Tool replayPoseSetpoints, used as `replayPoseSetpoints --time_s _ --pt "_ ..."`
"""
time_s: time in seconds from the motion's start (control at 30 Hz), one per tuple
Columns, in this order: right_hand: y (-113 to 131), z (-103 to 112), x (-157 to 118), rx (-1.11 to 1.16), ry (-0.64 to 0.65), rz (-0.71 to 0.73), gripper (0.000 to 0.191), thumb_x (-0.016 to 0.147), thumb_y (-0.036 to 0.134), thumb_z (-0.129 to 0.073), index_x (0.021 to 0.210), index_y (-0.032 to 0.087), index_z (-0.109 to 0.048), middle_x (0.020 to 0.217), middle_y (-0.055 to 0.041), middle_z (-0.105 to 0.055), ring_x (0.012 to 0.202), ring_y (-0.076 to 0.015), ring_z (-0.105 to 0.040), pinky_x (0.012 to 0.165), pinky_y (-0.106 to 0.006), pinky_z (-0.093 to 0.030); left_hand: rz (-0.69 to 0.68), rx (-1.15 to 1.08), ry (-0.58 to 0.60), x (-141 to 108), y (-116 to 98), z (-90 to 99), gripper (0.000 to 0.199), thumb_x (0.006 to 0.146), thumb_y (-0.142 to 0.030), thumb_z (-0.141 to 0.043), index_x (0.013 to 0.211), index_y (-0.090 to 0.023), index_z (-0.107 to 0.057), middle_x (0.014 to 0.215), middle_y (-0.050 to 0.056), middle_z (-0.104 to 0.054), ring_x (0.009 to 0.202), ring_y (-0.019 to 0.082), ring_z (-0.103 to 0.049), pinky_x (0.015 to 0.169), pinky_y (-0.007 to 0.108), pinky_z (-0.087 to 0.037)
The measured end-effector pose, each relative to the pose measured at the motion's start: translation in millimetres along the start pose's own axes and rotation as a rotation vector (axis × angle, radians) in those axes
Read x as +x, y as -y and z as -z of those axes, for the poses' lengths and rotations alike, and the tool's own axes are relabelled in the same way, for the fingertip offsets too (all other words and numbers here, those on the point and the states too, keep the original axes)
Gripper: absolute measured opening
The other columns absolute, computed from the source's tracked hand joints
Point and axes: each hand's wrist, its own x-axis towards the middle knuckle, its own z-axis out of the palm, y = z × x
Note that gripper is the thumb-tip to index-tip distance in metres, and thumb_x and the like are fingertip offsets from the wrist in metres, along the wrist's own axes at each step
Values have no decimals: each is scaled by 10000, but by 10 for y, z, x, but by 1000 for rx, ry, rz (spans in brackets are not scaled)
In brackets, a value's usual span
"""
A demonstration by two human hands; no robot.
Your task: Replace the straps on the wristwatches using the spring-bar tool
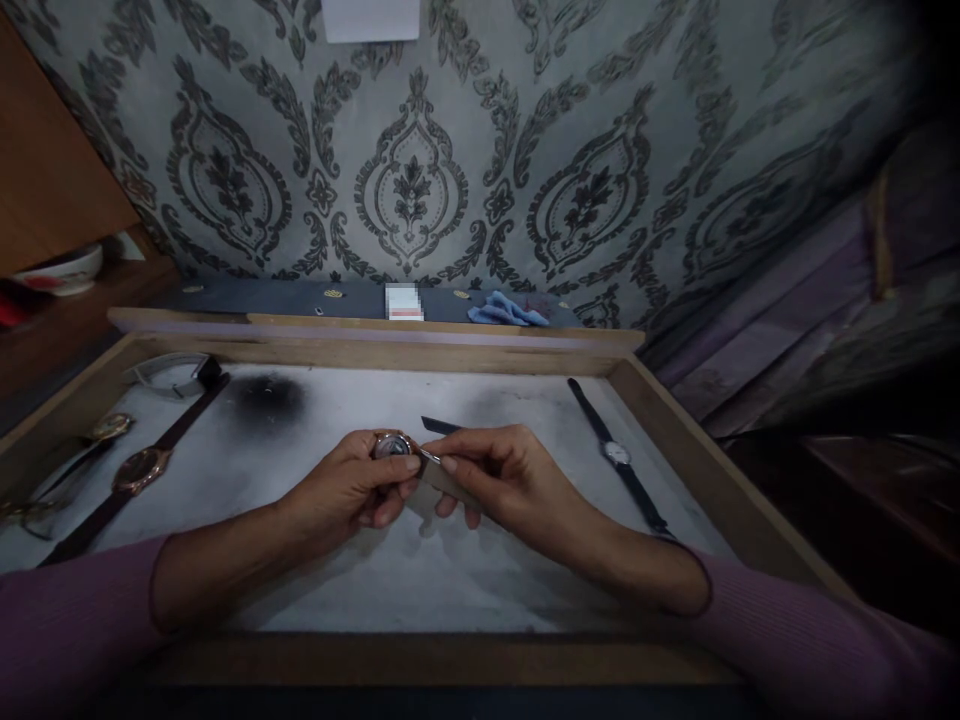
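Observation:
My left hand [358,485] grips a round gold-rimmed watch [391,446] between thumb and fingers, near the middle of the shallow wooden tray. Pinched in my right hand [510,475] is a thin silvery tool [430,455], its tip at the right edge of the watch. The tool's exact kind is hard to make out, and my fingers cover part of it. Just behind my right fingers a dark strip [439,425], like a piece of watch strap, shows its pointed end. Whether it joins the watch is hidden.
The wooden tray [720,470] has raised edges. On its left lie a brown-strapped watch [141,470], a light-strapped watch [176,375] and a gold watch [112,428]. A black-strapped watch [616,453] lies at right. Behind are a blue cloth [506,308] and a small box [404,301].

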Motion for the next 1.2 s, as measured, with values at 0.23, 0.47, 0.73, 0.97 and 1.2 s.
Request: replayPoseSetpoints --time_s 0.23,0.47,0.73,0.97,1.2 --pt "3 -15 4 -15 -12 -32 229 854 207 -579 1022 137 -717 716 -39 -699 565 -92 -647 425 -149 -451 -16 2 -3 3 14 -2 217 743 -315 -683 728 -142 -552 542 -60 -490 332 20 -347 342 179 -141" --pt "-13 -14 5 -11 -26 0 225 851 210 -585 1023 127 -705 673 -20 -672 551 -88 -640 432 -152 -457 -10 -12 -31 9 -30 -39 183 713 -280 -673 724 -150 -544 534 -70 -509 310 7 -323 335 176 -126" --pt "-18 -49 7 20 -61 -3 290 862 230 -581 1122 117 -643 641 -3 -644 528 -95 -635 437 -171 -471 -17 -3 -51 33 -34 -40 145 692 -248 -629 671 -157 -519 514 -70 -516 293 6 -323 326 171 -110" --pt "-28 -29 9 16 -56 -27 295 850 269 -602 1088 100 -647 638 -8 -640 519 -102 -632 417 -174 -460 -8 -15 -49 20 -42 -44 112 677 -230 -622 688 -159 -535 481 -74 -512 277 13 -311 310 174 -110" --pt "-20 -21 6 8 -34 -14 250 843 293 -618 999 112 -692 648 -24 -660 539 -100 -633 441 -178 -472 -11 -23 -33 14 -38 -28 128 694 -238 -638 721 -159 -542 494 -76 -518 292 16 -326 315 167 -131"
